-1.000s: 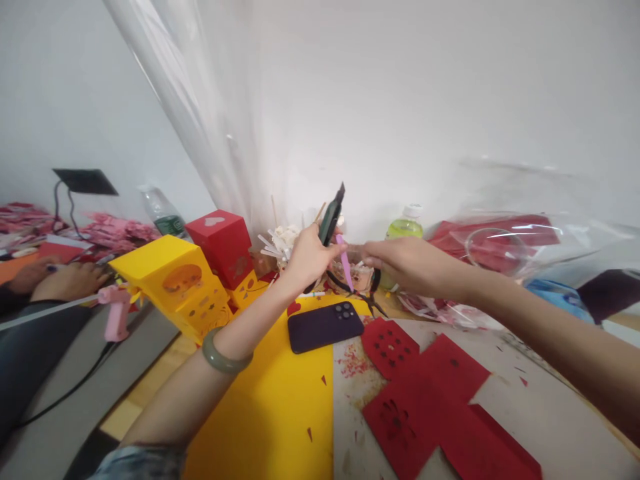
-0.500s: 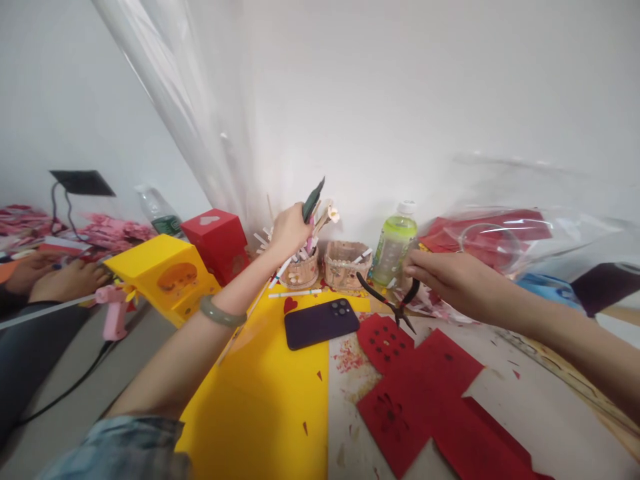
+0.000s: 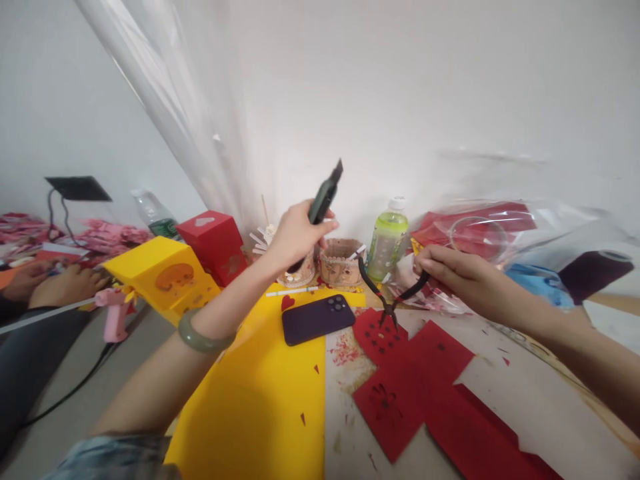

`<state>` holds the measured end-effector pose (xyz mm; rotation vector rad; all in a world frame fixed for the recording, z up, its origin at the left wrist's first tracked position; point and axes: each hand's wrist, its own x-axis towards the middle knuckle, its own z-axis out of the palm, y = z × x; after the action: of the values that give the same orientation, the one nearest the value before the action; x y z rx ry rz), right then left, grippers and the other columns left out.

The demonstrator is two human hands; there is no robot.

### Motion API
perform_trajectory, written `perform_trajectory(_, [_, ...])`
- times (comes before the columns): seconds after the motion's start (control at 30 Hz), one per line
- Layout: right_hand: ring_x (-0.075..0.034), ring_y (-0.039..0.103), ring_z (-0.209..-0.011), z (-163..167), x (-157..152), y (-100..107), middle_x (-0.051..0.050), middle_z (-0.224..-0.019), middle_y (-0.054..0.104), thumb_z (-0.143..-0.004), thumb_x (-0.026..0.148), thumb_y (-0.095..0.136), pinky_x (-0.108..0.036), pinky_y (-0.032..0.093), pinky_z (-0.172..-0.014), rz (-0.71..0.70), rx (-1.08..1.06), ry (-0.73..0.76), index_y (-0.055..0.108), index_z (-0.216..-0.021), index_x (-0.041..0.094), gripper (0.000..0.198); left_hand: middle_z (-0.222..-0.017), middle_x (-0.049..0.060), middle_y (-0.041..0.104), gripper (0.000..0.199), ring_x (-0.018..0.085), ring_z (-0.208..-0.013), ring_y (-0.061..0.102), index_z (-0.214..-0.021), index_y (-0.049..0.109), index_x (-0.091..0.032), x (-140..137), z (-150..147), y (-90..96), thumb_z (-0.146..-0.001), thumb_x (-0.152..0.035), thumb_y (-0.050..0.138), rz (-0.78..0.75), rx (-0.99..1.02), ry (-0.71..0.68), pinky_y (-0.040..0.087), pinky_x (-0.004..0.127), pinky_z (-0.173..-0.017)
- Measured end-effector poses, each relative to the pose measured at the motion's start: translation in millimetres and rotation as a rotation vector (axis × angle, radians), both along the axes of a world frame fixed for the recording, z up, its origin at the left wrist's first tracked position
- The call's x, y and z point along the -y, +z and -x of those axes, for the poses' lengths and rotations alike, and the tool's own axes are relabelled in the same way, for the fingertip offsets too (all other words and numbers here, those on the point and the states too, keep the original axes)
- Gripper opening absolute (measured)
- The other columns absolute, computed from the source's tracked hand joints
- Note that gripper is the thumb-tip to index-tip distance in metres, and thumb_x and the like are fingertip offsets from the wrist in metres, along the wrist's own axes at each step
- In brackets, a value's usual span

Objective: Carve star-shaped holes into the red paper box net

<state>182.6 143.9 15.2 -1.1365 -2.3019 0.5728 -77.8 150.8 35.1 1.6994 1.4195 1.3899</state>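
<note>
My left hand (image 3: 300, 233) is closed around a dark green utility knife (image 3: 326, 199), its dark slanted tip pointing up. It is above a decorated woven basket (image 3: 303, 275) of white sticks, which the hand and wrist partly hide. My right hand (image 3: 443, 267) grips one handle of black pliers (image 3: 389, 310). The pliers hang with handles spread and jaws down, over red cut-out paper pieces (image 3: 383, 337). Below the hands, a dark purple phone (image 3: 317, 320) lies on a yellow sheet (image 3: 260, 400).
A second small basket (image 3: 341, 267) and a green drink bottle (image 3: 389, 240) stand by the wall. Left are a yellow box (image 3: 165, 267), a red box (image 3: 213, 243) and a pink glue gun (image 3: 113, 317). Another person's hands (image 3: 70, 287) work at far left. Clear plastic (image 3: 545, 213) covers red sheets at right.
My left hand has lifted the utility knife up out of the basket's contents, so more of it shows. The pliers in my right hand have turned, with their handles now spread upward.
</note>
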Motion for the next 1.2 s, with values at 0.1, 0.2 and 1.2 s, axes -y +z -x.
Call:
perform_trajectory(0.1, [-0.013,0.042,-0.054,-5,12,-1,0.003,-0.061,0.043,-0.089,0.052,0.037,-0.027,0.039,-0.052,0.072,-0.088,0.000,0.042,-0.068,0.023,0.037,-0.051,-0.002,0.058,0.009,0.011,-0.040,0.056,-0.079,0.060,-0.014,18,-20,-13.7,-0.074,-0.017,0.066,0.158,0.127,-0.200,0.043,0.020,-0.045])
perform_trajectory(0.2, [-0.012,0.045,-0.048,-10,33,-7,0.002,-0.055,0.045,-0.090,0.054,0.035,-0.027,0.040,-0.048,0.136,-0.156,-0.022,0.042,-0.065,0.023,0.040,-0.058,0.000,0.062,0.011,0.010,-0.044,0.058,-0.082,0.060,-0.014,35,-39,-31.3,-0.077,-0.021,0.065,0.294,0.278,-0.345,0.047,0.020,-0.047])
perform_trajectory(1.2, [-0.026,0.059,-0.114,-157,312,-104,-0.008,-0.130,0.058,-0.080,0.021,0.051,-0.033,0.057,-0.082,-0.222,0.199,-0.167,0.040,-0.137,0.032,0.060,-0.068,0.003,0.063,0.041,0.007,-0.044,0.053,-0.083,0.057,-0.013,258,-194,-133.1,-0.064,-0.044,0.076,0.884,0.783,-0.839,0.041,0.017,-0.043])
